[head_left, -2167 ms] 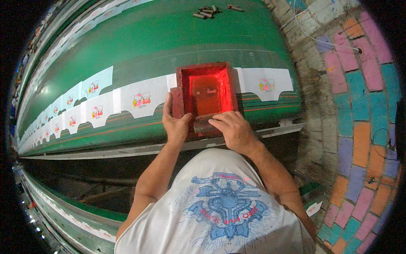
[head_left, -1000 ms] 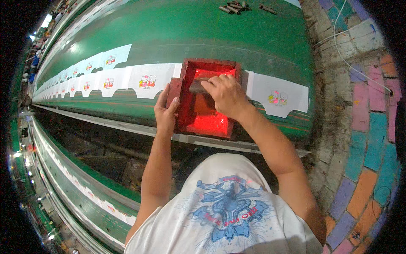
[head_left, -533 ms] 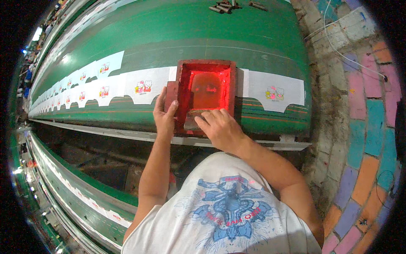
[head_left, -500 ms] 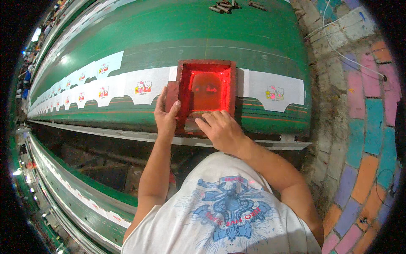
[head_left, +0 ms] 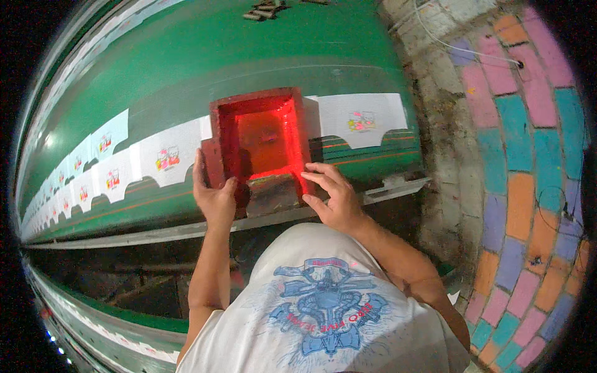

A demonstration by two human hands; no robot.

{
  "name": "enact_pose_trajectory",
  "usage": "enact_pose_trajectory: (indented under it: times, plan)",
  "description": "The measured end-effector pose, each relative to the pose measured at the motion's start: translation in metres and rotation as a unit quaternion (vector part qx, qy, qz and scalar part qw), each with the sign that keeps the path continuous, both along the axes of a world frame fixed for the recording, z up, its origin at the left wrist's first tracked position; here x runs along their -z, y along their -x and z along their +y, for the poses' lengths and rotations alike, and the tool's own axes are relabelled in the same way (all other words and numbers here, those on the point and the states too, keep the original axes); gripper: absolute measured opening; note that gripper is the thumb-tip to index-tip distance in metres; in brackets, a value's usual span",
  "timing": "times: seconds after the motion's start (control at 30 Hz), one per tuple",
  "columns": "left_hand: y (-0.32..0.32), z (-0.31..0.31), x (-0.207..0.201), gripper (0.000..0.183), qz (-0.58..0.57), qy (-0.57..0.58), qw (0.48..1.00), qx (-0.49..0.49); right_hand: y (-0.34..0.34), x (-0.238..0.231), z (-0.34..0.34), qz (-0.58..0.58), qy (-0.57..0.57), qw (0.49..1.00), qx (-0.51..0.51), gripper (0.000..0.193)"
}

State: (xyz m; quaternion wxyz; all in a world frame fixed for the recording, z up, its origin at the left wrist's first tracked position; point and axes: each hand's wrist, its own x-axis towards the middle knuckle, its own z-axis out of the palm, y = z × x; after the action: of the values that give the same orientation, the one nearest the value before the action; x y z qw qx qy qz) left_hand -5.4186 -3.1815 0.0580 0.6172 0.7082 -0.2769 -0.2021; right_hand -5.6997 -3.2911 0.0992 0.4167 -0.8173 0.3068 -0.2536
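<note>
A red-stained screen printing frame [head_left: 302,133] with wet red ink on its mesh is over the near row of white cut fabric pieces. My left hand [head_left: 214,198] grips the block on the frame's left side, thumb on top. At the near right corner, my right hand [head_left: 336,196] has its fingers and thumb on the frame's edge. A greyish-brown flat part [head_left: 272,194] lies at the frame's near end between my hands; I cannot tell what it is. Right of the frame lies a white fabric piece [head_left: 336,121] with a small coloured cartoon print.
The long green table [head_left: 249,68] carries rows of printed white pieces [head_left: 163,152] to the left. A metal rail [head_left: 143,235] runs along its near edge. Several short rods [head_left: 264,9] lie at the back. Coloured paving [head_left: 528,143] and a cable [head_left: 460,51] are on the right.
My right hand has moved from the frame's near end to its right corner. The frame now sits tilted and further left in view, as the whole view has shifted and turned.
</note>
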Motion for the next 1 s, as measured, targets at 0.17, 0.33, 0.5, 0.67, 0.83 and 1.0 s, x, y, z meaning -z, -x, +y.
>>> enact_pose_trajectory:
  times: [0.17, 0.33, 0.5, 0.67, 0.83, 1.0]
  plan:
    - [0.044, -0.024, 0.000, 0.109, 0.002, 0.095, 0.995, 0.028, 0.037, 0.010, -0.009, -0.025, -0.028, 0.999, 0.033, 0.051]
    - [0.114, -0.072, 0.008, 0.108, -0.016, 0.068, 0.997, 0.039, 0.102, 0.017, -0.043, -0.036, 0.004, 0.996, 0.083, 0.052]
    - [0.192, -0.120, 0.016, 0.110, 0.095, 0.089, 0.991, 0.037, 0.176, 0.017, -0.082, -0.030, 0.010, 0.995, 0.092, 0.052]
    - [0.222, -0.135, 0.018, 0.107, 0.078, 0.039, 0.995, 0.038, 0.230, 0.021, -0.111, -0.019, 0.010, 0.999, 0.045, 0.052]
    - [0.225, -0.138, 0.007, 0.109, 0.099, 0.017, 0.995, 0.021, 0.245, 0.016, -0.128, -0.032, 0.061, 0.997, -0.026, 0.051]
    - [0.227, -0.142, -0.002, 0.110, 0.153, 0.039, 0.987, 0.029, 0.239, 0.006, -0.133, -0.046, 0.132, 0.986, -0.086, 0.055]
